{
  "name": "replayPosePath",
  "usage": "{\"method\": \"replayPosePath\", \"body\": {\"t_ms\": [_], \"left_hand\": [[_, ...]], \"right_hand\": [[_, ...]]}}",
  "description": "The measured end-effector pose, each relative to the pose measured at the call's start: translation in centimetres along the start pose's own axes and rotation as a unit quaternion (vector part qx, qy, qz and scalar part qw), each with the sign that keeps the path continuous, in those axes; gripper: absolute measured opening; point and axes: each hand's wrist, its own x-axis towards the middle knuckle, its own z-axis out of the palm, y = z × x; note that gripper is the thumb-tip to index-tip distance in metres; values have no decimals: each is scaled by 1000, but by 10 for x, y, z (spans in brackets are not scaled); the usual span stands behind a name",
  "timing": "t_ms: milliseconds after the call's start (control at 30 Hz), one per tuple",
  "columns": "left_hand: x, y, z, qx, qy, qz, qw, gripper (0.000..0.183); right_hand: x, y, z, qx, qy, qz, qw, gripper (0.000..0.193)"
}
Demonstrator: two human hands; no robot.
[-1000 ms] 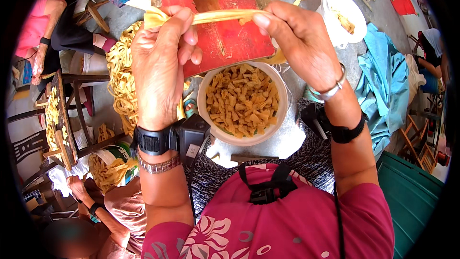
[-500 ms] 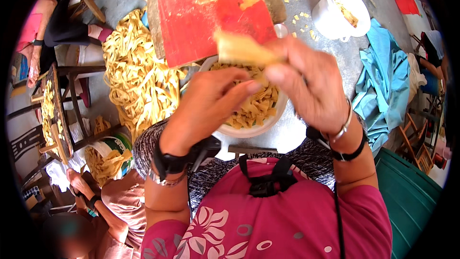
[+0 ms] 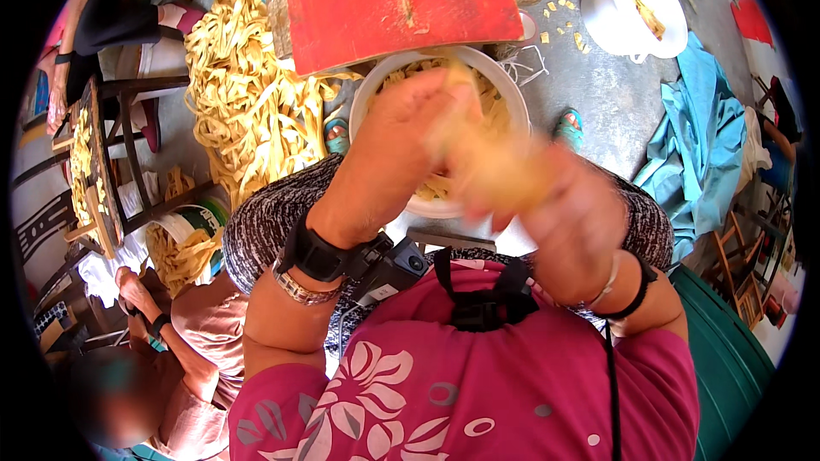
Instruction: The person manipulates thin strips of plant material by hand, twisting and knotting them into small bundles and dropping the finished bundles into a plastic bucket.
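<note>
change: both hands pulled in from the red board point(image 3: 401, 0) to frame centre | left hand point(image 3: 401, 132) and right hand point(image 3: 568, 218) fingers clamped on blurred yellow strip point(image 3: 487, 162) | white bowl point(image 3: 512, 94) beneath

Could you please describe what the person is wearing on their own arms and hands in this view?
The left hand is bare, with a chunky black watch on the wrist and a thin metal chain bracelet just behind it. The right hand, blurred, has a pale bangle and a black band at the wrist. Both forearms are bare; short magenta sleeves with a pale floral print show only near the shoulders.
</note>
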Motion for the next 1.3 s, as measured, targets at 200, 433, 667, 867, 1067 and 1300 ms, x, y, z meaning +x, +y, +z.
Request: {"method": "replayPosePath", "body": {"t_ms": [200, 433, 667, 867, 1067, 1300], "left_hand": [[-20, 15, 5, 140, -119, 79, 980, 17], [-29, 31, 2, 351, 51, 327, 876, 11], [-22, 19, -2, 391, 107, 519, 753, 17], [-29, 24, -5, 367, 109, 341, 859, 11], [-16, 11, -3, 92, 75, 263, 957, 6], [-25, 26, 1, -147, -65, 125, 979, 15]], "right_hand": [[20, 12, -7, 33, 102, 106, 989, 27], [31, 19, 2, 100, 77, 197, 972, 23], [31, 10, -7, 64, -24, 227, 971, 28], [29, 9, -17, -13, -59, 226, 972, 30], [27, 13, -17, -93, -65, 109, 988, 30], [14, 18, -27, 2, -10, 144, 990, 41]]}}
